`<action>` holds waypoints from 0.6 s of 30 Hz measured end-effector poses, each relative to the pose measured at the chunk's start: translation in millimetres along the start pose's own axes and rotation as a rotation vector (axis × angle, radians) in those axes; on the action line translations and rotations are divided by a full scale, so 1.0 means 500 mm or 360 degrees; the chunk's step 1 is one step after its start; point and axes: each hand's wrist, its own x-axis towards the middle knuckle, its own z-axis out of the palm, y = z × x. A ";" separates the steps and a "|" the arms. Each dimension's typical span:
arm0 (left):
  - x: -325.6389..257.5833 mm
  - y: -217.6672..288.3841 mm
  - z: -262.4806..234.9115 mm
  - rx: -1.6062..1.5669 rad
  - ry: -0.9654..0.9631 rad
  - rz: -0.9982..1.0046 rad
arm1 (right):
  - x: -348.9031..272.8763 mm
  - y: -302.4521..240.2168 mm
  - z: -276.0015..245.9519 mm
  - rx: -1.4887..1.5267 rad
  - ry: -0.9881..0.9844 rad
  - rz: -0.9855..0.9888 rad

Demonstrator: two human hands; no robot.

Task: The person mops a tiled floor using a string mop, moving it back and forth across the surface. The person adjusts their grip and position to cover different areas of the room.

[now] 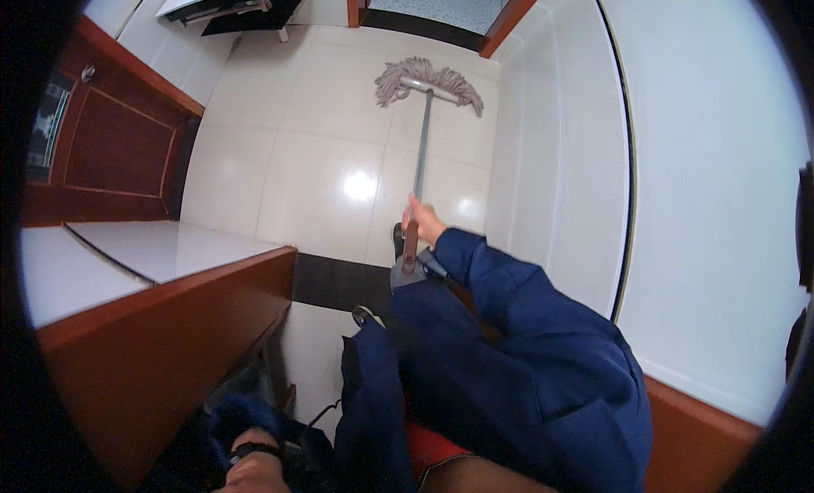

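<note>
A string mop [431,88] with greyish-brown strands lies spread on the tiled floor ahead of me. Its metal pole [422,145] runs back toward my body, and the near part of the pole is reddish brown. My right hand [426,220] is closed around this pole, with the arm in a dark blue sleeve. At the lower left edge is my left hand [254,476], below a black wristband [254,450]. The picture's edge cuts it off, so its fingers and anything in them are hidden.
A brown door [119,145] stands at the left, above a wood-trimmed partition [170,332]. White panels [560,137] line the right. A doorway with a dark threshold [424,28] lies ahead, and a black-and-white rack [246,14] is at the far left. My shoes [366,315] are by a dark floor strip [335,281].
</note>
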 end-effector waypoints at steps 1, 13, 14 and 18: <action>0.013 -0.027 -0.018 -0.0085 0.0127 -0.0079 | 0.053 -0.049 0.000 0.0030 0.0020 0.0026; 0.120 -0.832 -0.454 -0.0199 0.1032 -0.1542 | 0.180 -0.304 0.034 0.0036 -0.0259 0.0434; 0.113 -0.863 -0.453 -0.0446 0.0921 -0.1565 | 0.157 -0.295 0.023 -0.0007 -0.0241 0.0505; 0.063 -0.922 -0.407 -0.0494 0.0976 -0.1989 | 0.082 -0.234 -0.023 -0.0656 0.0054 0.0260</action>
